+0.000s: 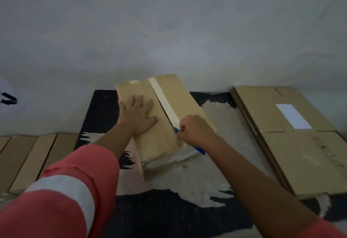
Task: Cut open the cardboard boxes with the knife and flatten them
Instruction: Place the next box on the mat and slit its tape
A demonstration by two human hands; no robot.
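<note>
Box (181, 95) rests on black-and-pale surface (187, 209), perhaps a mat, near grey wall (169, 31).

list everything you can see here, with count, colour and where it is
cardboard box: one, brown, centre of the mat
tape strip: one, pale, along the box's top seam
knife: one, blue handle, at the near end of the seam
flattened boxes: one stack, brown, right
label: one, white, on top of that stack
cardboard pieces: several, brown, row at left
mat: one, black and beige, on the floor
wall: grey, behind
sleeves: two, pink
left hand: flat on the box
right hand: grips the knife
</note>
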